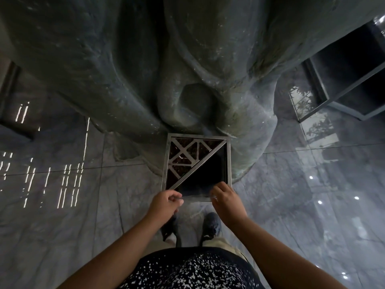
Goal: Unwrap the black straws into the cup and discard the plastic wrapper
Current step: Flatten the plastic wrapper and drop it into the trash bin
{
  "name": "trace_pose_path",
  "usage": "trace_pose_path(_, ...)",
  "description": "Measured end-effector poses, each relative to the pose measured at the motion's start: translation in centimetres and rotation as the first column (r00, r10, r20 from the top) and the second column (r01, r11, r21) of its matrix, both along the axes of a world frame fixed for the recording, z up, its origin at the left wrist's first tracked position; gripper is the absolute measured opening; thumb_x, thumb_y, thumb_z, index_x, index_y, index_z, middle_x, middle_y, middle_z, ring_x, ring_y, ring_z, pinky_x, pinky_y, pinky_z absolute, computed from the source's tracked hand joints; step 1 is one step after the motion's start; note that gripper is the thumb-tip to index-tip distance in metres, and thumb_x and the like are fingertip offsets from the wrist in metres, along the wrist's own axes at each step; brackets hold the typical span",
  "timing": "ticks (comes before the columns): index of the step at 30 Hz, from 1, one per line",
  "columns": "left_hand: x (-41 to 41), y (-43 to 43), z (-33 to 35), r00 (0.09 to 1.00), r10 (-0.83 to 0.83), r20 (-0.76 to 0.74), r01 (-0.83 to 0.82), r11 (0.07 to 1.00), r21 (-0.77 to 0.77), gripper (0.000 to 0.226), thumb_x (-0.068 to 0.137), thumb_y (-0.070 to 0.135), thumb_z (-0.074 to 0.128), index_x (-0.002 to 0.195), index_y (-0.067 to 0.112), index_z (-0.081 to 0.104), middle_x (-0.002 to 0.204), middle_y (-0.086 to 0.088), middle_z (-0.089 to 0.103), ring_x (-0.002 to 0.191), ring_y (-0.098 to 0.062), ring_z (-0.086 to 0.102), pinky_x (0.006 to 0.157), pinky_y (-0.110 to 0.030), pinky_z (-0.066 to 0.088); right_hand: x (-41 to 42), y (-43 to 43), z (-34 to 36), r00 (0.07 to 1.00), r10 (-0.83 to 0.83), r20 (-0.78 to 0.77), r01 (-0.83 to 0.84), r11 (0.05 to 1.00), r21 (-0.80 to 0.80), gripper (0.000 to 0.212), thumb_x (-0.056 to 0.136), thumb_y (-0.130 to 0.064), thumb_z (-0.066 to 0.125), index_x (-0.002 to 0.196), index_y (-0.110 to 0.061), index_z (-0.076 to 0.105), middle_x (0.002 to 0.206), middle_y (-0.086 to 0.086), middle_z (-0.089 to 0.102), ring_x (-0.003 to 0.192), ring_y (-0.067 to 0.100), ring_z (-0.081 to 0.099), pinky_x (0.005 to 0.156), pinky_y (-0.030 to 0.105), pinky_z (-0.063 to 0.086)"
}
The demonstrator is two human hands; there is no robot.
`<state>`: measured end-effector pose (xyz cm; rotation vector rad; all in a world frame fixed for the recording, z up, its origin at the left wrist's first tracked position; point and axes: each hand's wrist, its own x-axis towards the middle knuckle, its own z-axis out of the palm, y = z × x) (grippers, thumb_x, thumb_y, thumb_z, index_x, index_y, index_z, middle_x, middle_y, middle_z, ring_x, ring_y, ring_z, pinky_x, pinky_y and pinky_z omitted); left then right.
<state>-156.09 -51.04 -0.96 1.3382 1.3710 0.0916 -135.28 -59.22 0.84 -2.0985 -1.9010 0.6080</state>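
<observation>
Seen from above, a person stands on a glossy grey marble floor (62,205) before a square metal bin (229,161). The left hand (166,202) and right hand (226,200), held apart, each pinch an end of a clear plastic wrapper (198,194), stretched over the near edge of the bin's dark triangular opening.
</observation>
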Motion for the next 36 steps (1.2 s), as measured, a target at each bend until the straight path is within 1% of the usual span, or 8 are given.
trace_pose_path(4,0.5,0.3,-0.4,0.999,-0.046,0.016,0.047,0.998,-0.038,0.029,0.088,0.015,0.068,0.114,0.024,0.061,0.092,-0.005,0.070,0.073,-0.014,0.067,0.062,-0.021,0.053,0.0,0.6,-1.3,0.998,-0.058,-0.025,0.053,0.987,-0.150,0.017,0.098,-0.015,0.054,0.107,-0.011,0.068,0.112,0.005,0.060,0.098,0.022,0.060,0.084,0.035,0.053)
trace_pose_path(10,1.6,0.9,-0.7,0.998,-0.031,-0.057,0.038,0.992,0.124,0.012,0.090,0.013,0.064,0.102,0.013,0.068,0.079,-0.010,0.072,0.065,-0.019,0.067,0.073,-0.037,0.057,-0.2,1.6,-1.5,0.994,-0.100,-0.032,0.092,0.974,-0.206,0.019,0.099,-0.014,0.050,0.107,-0.009,0.067,0.111,0.007,0.061,0.096,0.025,0.062,0.082,0.039,0.054)
trace_pose_path(15,1.8,1.3,-1.1,0.990,-0.108,-0.093,0.123,0.978,0.167,0.015,0.093,0.017,0.060,0.102,0.014,0.070,0.075,-0.004,0.071,0.063,-0.023,0.069,0.070,-0.036,0.058,0.1,1.8,-1.8,0.992,-0.123,-0.002,0.120,0.975,-0.188,0.018,0.098,-0.015,0.052,0.109,-0.015,0.067,0.108,0.002,0.061,0.094,0.020,0.061,0.079,0.032,0.055)
trace_pose_path(19,1.6,1.2,-1.8,0.981,-0.140,-0.135,0.160,0.974,0.157,0.018,0.095,0.019,0.057,0.107,0.014,0.070,0.076,-0.003,0.069,0.060,-0.020,0.067,0.071,-0.035,0.057,0.0,1.6,-2.4,0.994,-0.108,-0.014,0.099,0.954,-0.284,0.020,0.099,-0.014,0.051,0.112,-0.014,0.066,0.112,0.006,0.060,0.096,0.022,0.061,0.083,0.037,0.056)
trace_pose_path(25,1.8,1.3,-2.1,0.974,-0.156,-0.162,0.182,0.971,0.158,0.022,0.095,0.019,0.056,0.113,0.013,0.068,0.096,-0.011,0.073,0.086,-0.028,0.070,0.081,-0.036,0.057,-0.4,1.5,-2.8,0.987,-0.154,-0.034,0.136,0.942,-0.306,0.024,0.099,-0.018,0.050,0.118,-0.016,0.064,0.117,0.004,0.059,0.100,0.023,0.061,0.086,0.037,0.055)
trace_pose_path(29,1.9,1.4,-2.4,0.976,-0.157,-0.154,0.180,0.973,0.146,0.022,0.095,0.018,0.056,0.113,0.014,0.068,0.097,-0.013,0.073,0.087,-0.029,0.070,0.081,-0.038,0.057,-0.2,1.5,-2.9,0.984,-0.174,-0.042,0.152,0.936,-0.318,0.025,0.098,-0.014,0.051,0.119,-0.017,0.064,0.118,0.003,0.058,0.101,0.021,0.060,0.087,0.034,0.055)
trace_pose_path(33,2.2,1.4,-2.5,0.973,-0.159,-0.166,0.188,0.966,0.176,0.020,0.096,0.014,0.052,0.106,0.013,0.070,0.089,-0.013,0.073,0.080,-0.030,0.069,0.078,-0.039,0.057,0.1,1.5,-2.8,0.985,-0.168,-0.039,0.148,0.938,-0.315,0.023,0.100,-0.013,0.048,0.116,-0.015,0.066,0.114,0.004,0.060,0.094,0.021,0.062,0.084,0.036,0.056)
trace_pose_path(36,2.3,1.7,-2.3,0.975,-0.159,-0.155,0.191,0.957,0.217,0.020,0.097,0.014,0.051,0.100,0.012,0.071,0.073,-0.001,0.066,0.071,-0.022,0.065,0.073,-0.037,0.056,0.4,1.9,-2.4,0.987,-0.157,-0.025,0.143,0.946,-0.291,0.020,0.101,-0.014,0.047,0.109,-0.012,0.066,0.108,0.006,0.060,0.090,0.023,0.062,0.079,0.040,0.056)
